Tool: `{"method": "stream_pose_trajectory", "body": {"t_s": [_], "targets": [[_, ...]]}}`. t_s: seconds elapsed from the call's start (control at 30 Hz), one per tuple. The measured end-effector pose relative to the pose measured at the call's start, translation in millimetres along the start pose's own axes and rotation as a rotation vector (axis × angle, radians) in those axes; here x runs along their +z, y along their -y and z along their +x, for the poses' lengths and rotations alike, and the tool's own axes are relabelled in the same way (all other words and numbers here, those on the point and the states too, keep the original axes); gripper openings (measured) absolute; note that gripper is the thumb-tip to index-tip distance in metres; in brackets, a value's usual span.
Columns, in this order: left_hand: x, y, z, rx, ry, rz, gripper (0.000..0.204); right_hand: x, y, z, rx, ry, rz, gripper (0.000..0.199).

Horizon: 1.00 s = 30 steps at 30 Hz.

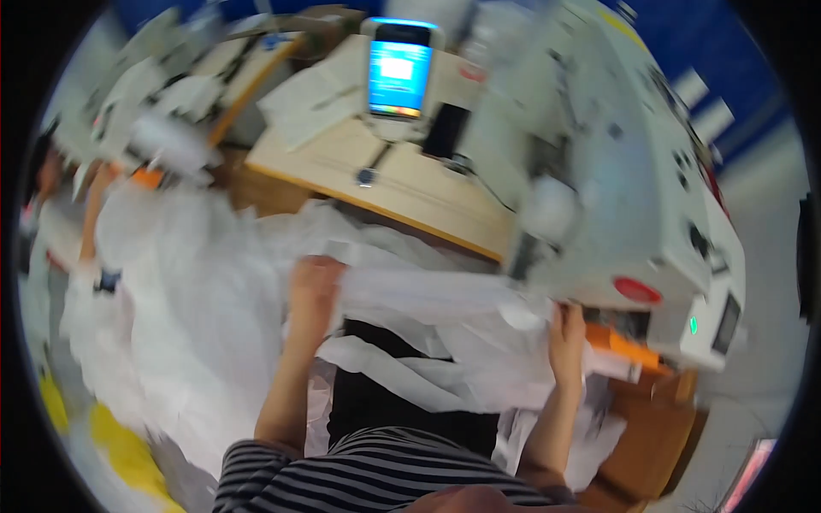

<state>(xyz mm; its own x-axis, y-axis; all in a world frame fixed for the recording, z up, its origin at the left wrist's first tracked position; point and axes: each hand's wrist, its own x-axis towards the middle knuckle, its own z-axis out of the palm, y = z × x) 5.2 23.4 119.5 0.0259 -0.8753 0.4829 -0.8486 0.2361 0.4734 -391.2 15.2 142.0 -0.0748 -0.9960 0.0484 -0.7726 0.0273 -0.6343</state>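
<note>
Fabric (197, 325), white and in bulk, takes up most of the lower left of the head view, spilling from the person's lap down toward the floor, with a long strip of it (428, 291) stretched flat between the two hands and running in under the head of the sewing machine (616, 171). That machine, grey-white with a red round button on its front, stands at the right on a wooden counter (410, 192); behind it a small lit control screen (399, 77) stands upright, and loose paper sheets (308, 103) lie at the counter's far left. The left hand (315, 286) lies on the near end of the strip, fingers curled down over its edge and pressing it; motion blur hides how tightly they close. The right hand (566, 338) rests against the cloth just before the machine, fingers bent on the fold, seemingly pinching it, though this cannot be confirmed. Judged by its drape, the cloth is light, limp and thin, likely to slide and bunch; it is best held at its edges, kept taut between both hands.
</note>
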Motion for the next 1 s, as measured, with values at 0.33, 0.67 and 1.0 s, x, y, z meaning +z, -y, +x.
{"method": "stream_pose_trajectory", "body": {"t_s": [0.33, 0.67, 1.0], "targets": [[6, -50, 56, 0.002, 0.095, -0.346, 0.029, -40, 21, -23, 0.124, -0.24, 0.402, 0.019], [33, -142, 76, 0.042, 0.493, -0.505, 0.022, -72, -33, -55, 0.248, -0.67, 0.137, 0.01], [82, -105, 63, 0.044, 0.299, -0.394, 0.014, -55, -49, -26, 0.062, -0.687, -0.217, 0.012]]}}
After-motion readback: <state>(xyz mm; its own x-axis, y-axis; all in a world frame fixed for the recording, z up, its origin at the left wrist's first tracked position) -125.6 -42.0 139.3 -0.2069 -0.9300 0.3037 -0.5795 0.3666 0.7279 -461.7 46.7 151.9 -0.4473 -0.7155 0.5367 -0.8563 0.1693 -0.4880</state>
